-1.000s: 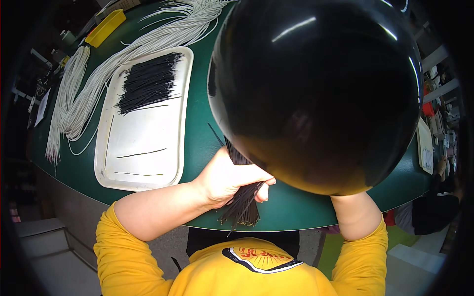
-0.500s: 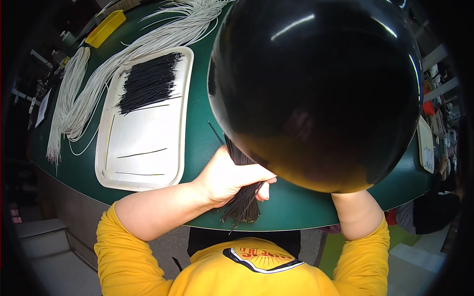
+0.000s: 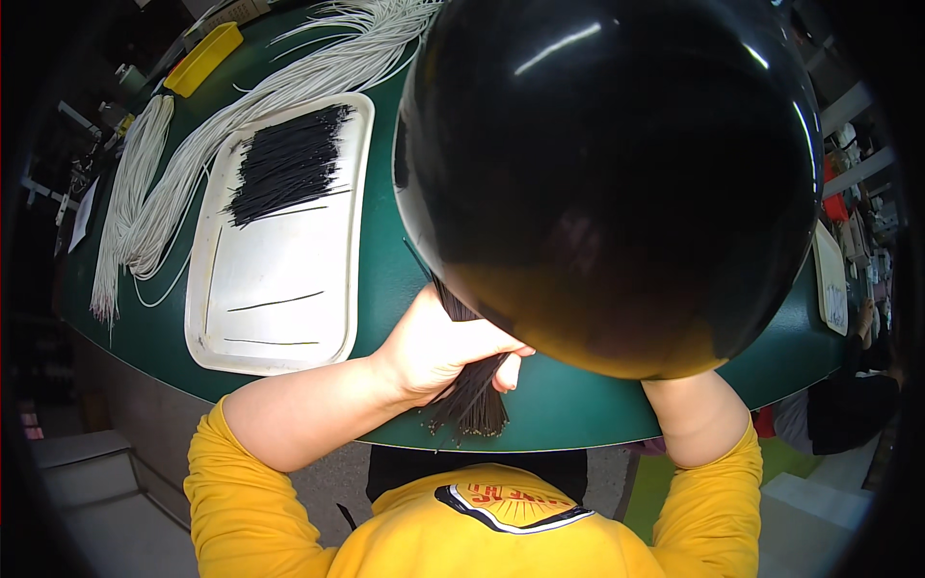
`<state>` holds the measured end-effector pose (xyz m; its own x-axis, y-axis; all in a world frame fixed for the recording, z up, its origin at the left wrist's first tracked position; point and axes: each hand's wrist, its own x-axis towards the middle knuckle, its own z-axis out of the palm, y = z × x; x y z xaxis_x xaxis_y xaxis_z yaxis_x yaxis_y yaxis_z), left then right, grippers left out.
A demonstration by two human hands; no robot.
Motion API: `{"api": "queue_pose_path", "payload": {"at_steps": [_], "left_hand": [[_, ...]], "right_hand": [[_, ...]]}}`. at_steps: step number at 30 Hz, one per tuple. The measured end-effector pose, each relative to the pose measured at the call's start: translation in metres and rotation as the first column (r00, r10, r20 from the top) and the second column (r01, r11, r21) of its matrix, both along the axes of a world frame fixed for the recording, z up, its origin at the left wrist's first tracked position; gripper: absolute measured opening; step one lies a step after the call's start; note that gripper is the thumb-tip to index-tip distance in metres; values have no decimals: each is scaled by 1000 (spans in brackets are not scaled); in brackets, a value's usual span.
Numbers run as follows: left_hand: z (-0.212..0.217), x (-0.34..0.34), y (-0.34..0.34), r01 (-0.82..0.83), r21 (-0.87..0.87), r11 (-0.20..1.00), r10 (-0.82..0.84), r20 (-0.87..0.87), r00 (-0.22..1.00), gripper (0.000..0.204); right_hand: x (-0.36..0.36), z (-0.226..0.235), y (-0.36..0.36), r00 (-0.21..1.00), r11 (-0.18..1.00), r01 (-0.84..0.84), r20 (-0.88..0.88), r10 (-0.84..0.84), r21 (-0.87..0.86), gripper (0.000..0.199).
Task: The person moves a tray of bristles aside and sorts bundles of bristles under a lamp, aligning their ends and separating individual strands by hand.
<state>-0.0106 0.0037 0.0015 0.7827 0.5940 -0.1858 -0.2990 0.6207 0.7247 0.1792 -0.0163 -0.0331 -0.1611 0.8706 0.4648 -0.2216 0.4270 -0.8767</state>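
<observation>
The left hand (image 3: 438, 347) is wrapped around a bundle of thin black wires (image 3: 472, 395), its grip closed firmly on them, fingers curled over the top. The bundle sits at the near edge of the green surface (image 3: 385, 260), its lower ends fanning out below the hand just past the edge, while its upper part runs up and vanishes behind a large glossy black round object (image 3: 617, 173) (it fills most of the right half of the view). The right forearm (image 3: 699, 414) rises from its yellow sleeve and disappears behind that same black shape, so the right hand is hidden and its grip cannot be told.

Off to the left on the surface lies a white tray (image 3: 279, 279). A heap of black wires (image 3: 289, 164) rests at its far end, and two single strands (image 3: 275, 303) lie apart on its bare near half. Beyond the tray, long white cords (image 3: 193, 164) sweep across the surface in loose bunches, and a yellow box (image 3: 202, 58) stands near the far left rim.
</observation>
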Motion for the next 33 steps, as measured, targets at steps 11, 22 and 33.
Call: {"api": "queue_pose_path", "payload": {"at_steps": [11,22,33], "left_hand": [[-2,-1,-7,33,-151,988,-20,85,996,11],[-2,0,-4,29,-23,999,-26,141,990,8],[-3,-1,-4,43,-42,998,-35,176,984,19]], "right_hand": [[-4,2,-4,985,996,-52,-166,39,-78,54],[-9,2,-11,938,979,-124,-341,64,-160,55],[-13,11,-20,866,952,-207,-496,72,-224,56]]}}
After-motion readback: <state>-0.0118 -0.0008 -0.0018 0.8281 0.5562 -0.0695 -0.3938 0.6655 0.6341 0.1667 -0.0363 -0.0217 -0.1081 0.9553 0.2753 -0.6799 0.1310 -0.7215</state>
